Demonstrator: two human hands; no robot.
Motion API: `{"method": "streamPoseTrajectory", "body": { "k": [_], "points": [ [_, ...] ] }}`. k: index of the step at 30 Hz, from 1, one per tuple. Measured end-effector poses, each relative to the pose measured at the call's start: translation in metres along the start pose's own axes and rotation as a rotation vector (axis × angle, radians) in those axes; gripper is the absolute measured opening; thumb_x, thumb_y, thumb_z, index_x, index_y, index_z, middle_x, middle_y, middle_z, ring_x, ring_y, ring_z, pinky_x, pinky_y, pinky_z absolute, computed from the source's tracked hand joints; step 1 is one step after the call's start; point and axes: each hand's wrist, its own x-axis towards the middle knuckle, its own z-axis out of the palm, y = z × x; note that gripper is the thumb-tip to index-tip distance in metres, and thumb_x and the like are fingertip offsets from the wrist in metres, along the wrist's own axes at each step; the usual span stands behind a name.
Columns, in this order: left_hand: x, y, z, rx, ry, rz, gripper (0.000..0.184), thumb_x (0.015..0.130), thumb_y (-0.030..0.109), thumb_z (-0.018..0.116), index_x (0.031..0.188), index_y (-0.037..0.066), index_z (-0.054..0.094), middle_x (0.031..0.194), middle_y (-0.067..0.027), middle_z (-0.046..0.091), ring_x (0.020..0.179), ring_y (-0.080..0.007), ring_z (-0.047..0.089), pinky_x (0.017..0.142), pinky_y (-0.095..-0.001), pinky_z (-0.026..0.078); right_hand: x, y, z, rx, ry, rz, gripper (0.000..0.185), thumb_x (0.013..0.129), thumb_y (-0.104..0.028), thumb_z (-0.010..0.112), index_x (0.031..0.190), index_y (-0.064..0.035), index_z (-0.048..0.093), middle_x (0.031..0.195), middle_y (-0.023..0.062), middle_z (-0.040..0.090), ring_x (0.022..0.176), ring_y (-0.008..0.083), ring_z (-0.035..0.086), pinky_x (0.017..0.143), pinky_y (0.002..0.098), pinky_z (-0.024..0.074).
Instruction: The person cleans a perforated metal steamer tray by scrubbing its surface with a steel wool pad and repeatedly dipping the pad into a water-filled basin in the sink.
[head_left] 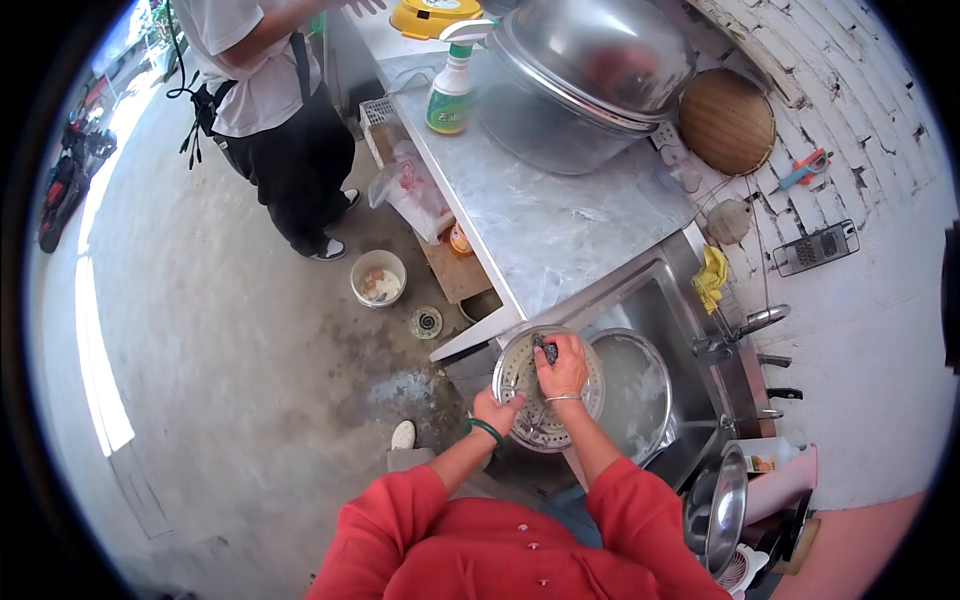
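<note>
My left hand [497, 409] grips the near left rim of a round, perforated metal steamer tray [516, 372], its thumb lying over the edge. Closed round a dark steel wool scrubber [545, 349], my right hand [563, 370] presses on the tray's upper face. The tray is held tilted over the front edge of the sink. Just right of it, a large round metal basin [668, 400] with cloudy water sits in the steel sink [688, 325]. The fingertips of my left hand are hidden beneath the tray.
A spray bottle [452, 95] and a large domed steamer pot [590, 70] stand on the metal counter [590, 225]. A faucet [715, 348] and yellow cloth [711, 275] are behind the sink. A bucket [379, 279] sits on the floor; another person [270, 120] stands far left.
</note>
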Motion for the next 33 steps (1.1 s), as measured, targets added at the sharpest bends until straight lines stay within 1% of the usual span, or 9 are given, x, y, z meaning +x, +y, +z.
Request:
{"method": "streamPoseTrajectory", "body": {
  "k": [5,7,14,15,21,22,26,28,33],
  "points": [
    [-0.001,0.006,0.004,0.081,0.003,-0.016,0.026,0.073,0.015,0.07,0.092,0.0,0.063,0.081,-0.0081,0.068,0.074,-0.0149,0.063,0.07,-0.0306,0.049,-0.01,-0.018,-0.011,0.115,-0.193,-0.009,0.02,0.07,-0.017,0.069,0.087,-0.0122,0.06,0.091,0.0067,0.059,0.086,0.0292,0.057,0.075,0.0394,0.0465],
    [-0.001,0.006,0.005,0.113,0.008,-0.008,0.023,0.074,0.015,0.068,0.09,0.0,0.062,0.078,-0.0098,0.067,0.073,-0.0171,0.064,0.069,-0.0316,0.049,-0.019,-0.02,-0.017,0.115,-0.257,-0.163,0.02,0.069,-0.016,0.07,0.086,-0.0117,0.061,0.089,0.007,0.059,0.083,0.0279,0.059,0.072,0.0376,0.0474],
    [0.002,-0.012,0.007,0.162,0.062,0.136,0.019,0.074,0.016,0.066,0.086,0.001,0.062,0.072,-0.0124,0.065,0.067,-0.0202,0.062,0.065,-0.0338,0.048,-0.014,-0.019,-0.006,0.021,-0.249,-0.378,0.014,0.072,-0.015,0.066,0.081,-0.0086,0.058,0.084,0.0096,0.057,0.084,0.0306,0.055,0.071,0.0395,0.0452],
    [0.002,-0.013,0.007,0.143,0.043,0.152,0.02,0.075,0.018,0.066,0.085,0.001,0.062,0.072,-0.0146,0.064,0.067,-0.0244,0.063,0.065,-0.0348,0.048,-0.009,-0.015,0.001,0.021,-0.26,-0.38,0.014,0.072,-0.015,0.066,0.081,-0.0086,0.058,0.084,0.0096,0.057,0.084,0.0306,0.055,0.071,0.0395,0.0452],
    [0.011,-0.005,0.013,0.068,0.055,0.05,0.032,0.075,0.032,0.071,0.085,0.002,0.063,0.07,-0.0117,0.065,0.064,-0.0224,0.062,0.063,-0.0341,0.048,0.028,-0.004,0.023,-0.128,0.016,-0.319,0.008,0.074,-0.013,0.061,0.079,-0.0084,0.058,0.078,0.0102,0.055,0.079,0.0322,0.055,0.067,0.0437,0.0446],
    [0.012,-0.011,0.013,0.07,0.044,0.019,0.033,0.075,0.034,0.07,0.084,0.003,0.063,0.069,-0.0106,0.065,0.063,-0.0223,0.062,0.063,-0.0341,0.048,0.034,-0.003,0.021,-0.185,-0.01,-0.199,0.008,0.073,-0.013,0.061,0.079,-0.0082,0.058,0.078,0.0101,0.056,0.079,0.0321,0.055,0.067,0.0441,0.0447],
    [0.016,-0.028,0.019,0.028,0.038,-0.04,0.023,0.075,0.018,0.072,0.09,0.002,0.065,0.074,-0.0055,0.067,0.066,-0.0115,0.06,0.065,-0.0286,0.048,0.037,-0.003,0.018,-0.214,-0.004,-0.114,0.009,0.072,-0.012,0.062,0.079,-0.0084,0.057,0.078,0.0097,0.055,0.079,0.0318,0.055,0.067,0.0437,0.045],
    [0.019,-0.03,0.019,0.067,0.074,0.036,0.033,0.073,0.032,0.071,0.082,0.002,0.062,0.068,-0.0142,0.063,0.065,-0.0256,0.062,0.064,-0.0351,0.048,0.015,-0.015,0.012,-0.086,-0.146,-0.274,0.01,0.071,-0.012,0.062,0.078,-0.0082,0.056,0.079,0.0096,0.055,0.08,0.0318,0.055,0.067,0.0428,0.0451],
    [0.014,-0.03,0.02,0.057,0.117,0.16,0.032,0.074,0.028,0.072,0.079,-0.001,0.059,0.065,-0.0142,0.062,0.064,-0.0257,0.064,0.061,-0.0352,0.049,0.02,-0.01,0.012,-0.113,-0.238,-0.491,0.012,0.069,-0.011,0.061,0.079,-0.0062,0.056,0.083,0.0108,0.056,0.081,0.0324,0.055,0.068,0.042,0.0447]
  ]
}}
